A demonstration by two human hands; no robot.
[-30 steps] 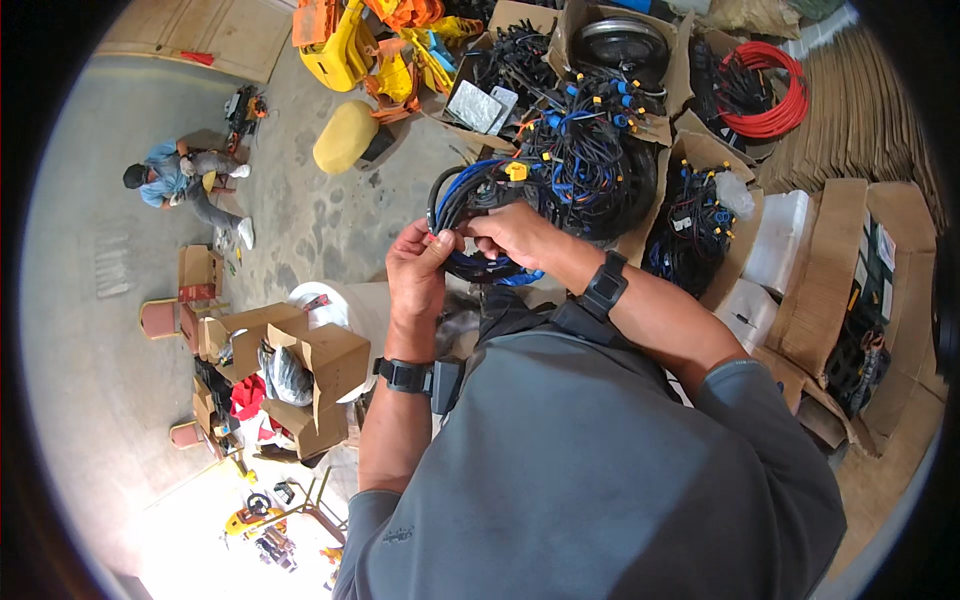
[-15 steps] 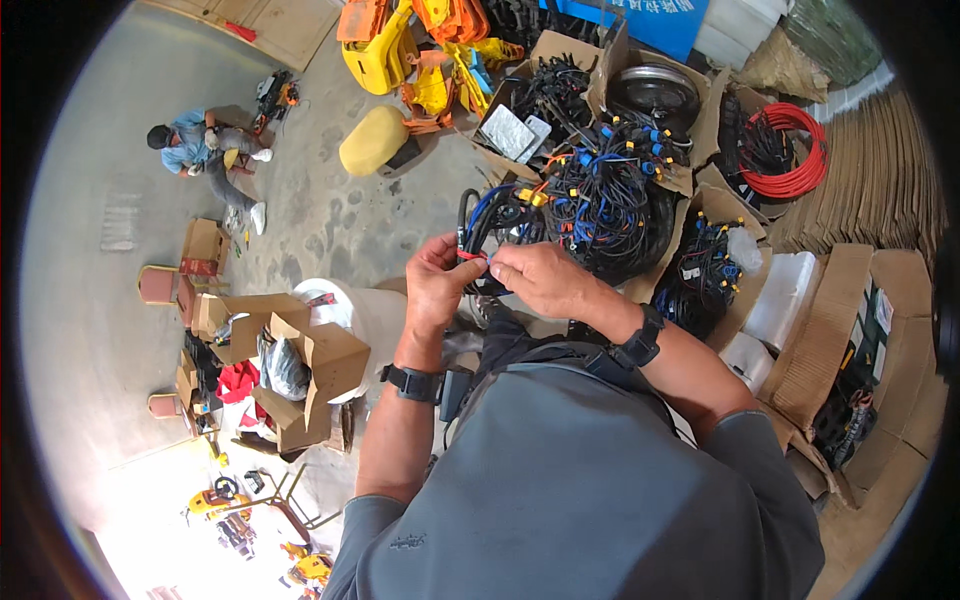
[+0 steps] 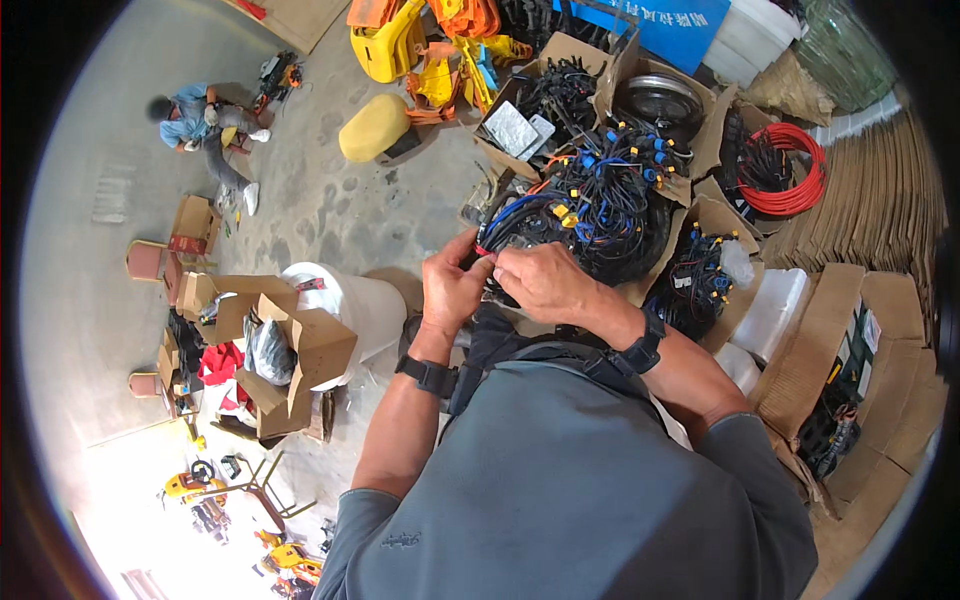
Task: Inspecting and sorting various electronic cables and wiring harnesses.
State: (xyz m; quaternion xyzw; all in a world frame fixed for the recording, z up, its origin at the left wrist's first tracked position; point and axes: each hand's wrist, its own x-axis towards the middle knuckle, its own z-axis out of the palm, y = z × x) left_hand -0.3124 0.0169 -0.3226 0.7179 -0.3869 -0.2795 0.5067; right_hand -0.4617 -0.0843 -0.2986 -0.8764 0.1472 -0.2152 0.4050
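My left hand (image 3: pixel 452 292) is closed around a looped bundle of black and blue cables (image 3: pixel 518 207) in front of me. A narrow red band (image 3: pixel 482 251) shows on the bundle beside the left thumb. My right hand (image 3: pixel 545 282) is pinched close against the left fingertips, at the band; what lies between its fingers is too small to make out. Just beyond my hands is a large heap of wiring harnesses (image 3: pixel 620 190) with blue and yellow connectors.
Cardboard boxes of black wiring (image 3: pixel 695 280) and a red cable coil (image 3: pixel 790 170) lie to the right, by stacked flat cardboard (image 3: pixel 880 190). Left are a white drum (image 3: pixel 375 315) and open cartons (image 3: pixel 325 345). A person (image 3: pixel 210 125) sits far left. Yellow plastic parts (image 3: pixel 385 45) lie ahead.
My view has shifted slightly. The cable bundle is tilted more to the right, toward the heap, while both hands stay together at the red band.
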